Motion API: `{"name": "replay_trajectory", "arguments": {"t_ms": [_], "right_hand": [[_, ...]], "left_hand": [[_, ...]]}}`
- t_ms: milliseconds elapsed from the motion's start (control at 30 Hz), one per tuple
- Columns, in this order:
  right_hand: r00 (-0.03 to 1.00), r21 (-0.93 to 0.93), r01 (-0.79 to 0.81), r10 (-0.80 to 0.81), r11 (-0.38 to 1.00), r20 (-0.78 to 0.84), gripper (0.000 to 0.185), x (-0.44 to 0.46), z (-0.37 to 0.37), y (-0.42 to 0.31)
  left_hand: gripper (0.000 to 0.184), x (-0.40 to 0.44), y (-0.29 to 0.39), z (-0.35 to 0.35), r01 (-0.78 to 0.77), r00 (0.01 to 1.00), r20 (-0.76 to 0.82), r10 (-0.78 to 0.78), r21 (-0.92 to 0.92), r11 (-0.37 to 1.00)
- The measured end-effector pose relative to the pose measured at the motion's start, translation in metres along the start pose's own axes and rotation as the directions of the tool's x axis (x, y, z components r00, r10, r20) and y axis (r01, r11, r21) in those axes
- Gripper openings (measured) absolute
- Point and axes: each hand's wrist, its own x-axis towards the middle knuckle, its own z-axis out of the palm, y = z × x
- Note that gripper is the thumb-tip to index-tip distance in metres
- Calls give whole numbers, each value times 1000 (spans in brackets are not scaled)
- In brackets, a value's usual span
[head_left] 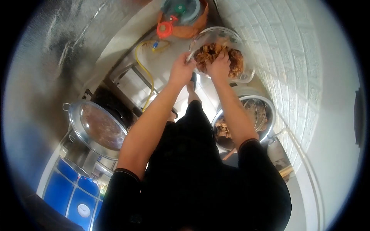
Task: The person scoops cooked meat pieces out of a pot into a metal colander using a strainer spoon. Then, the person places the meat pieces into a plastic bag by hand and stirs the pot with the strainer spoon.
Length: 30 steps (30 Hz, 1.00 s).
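Observation:
A clear plastic tub [248, 75] full of brown cooked pieces [236, 65], which look like meat, is at the top centre. My left hand [182, 70] is closed on the tub's left rim, with its fingertips partly hidden. Inside the tub, my right hand [218, 68] is on the brown pieces, its fingers curled down around some of them. Below my right forearm stands a round metal pot [271, 115] that holds more brown pieces and a wire strainer [254, 109]. A wooden handle [230, 154] sticks out over the pot's lower edge.
To the left, a large two-handled pan [77, 129] holds brownish liquid, with a metal pot [79, 158] below it. An orange gas cylinder [196, 30] with a red regulator [165, 29] stands at the top, and a yellow hose [144, 69] runs from there. A white brick wall [289, 57] closes the right side.

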Motion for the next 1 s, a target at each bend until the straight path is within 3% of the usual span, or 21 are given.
{"name": "replay_trajectory", "arguments": {"t_ms": [33,67,133,233,433,567,667,733,867,900,1000], "right_hand": [[994,0,-84,84,996,-76,86,0,6,-2],[994,-5,-84,83,996,-64,86,-1,11,-1],[969,40,-246,244,969,35,110,2,14,-3],[955,-7,-278,277,961,109,121,-5,14,-4],[958,-34,-274,276,961,74,135,-1,33,-1],[934,-61,-339,344,939,96,131,14,49,-1],[953,-123,-276,288,953,92,123,13,45,6],[982,-65,-183,185,981,26,118,12,40,10],[998,-179,-16,4,984,-65,105,1,23,9],[993,-204,58,-77,977,-85,94,1,23,11],[994,-195,105,-108,975,-4,97,8,30,19]], "left_hand": [[41,-2,0,-3,11,1000,-20,-11,28,1000],[41,-5,-1,-5,24,999,-23,-24,25,999],[45,-4,1,-8,-26,1000,-16,25,-79,997],[46,-12,-2,-6,-17,1000,5,18,-209,978],[48,-29,-9,7,14,1000,1,-14,-150,989],[48,-32,-13,8,16,1000,-2,-17,-180,984],[49,-34,-13,3,34,999,20,-34,-36,999],[51,-33,-11,0,68,998,14,-67,-75,995],[46,-34,0,-4,102,995,28,-100,-96,990],[46,-34,3,-5,104,994,26,-102,-98,990],[44,-31,1,-6,94,995,23,-93,-77,993]]}}
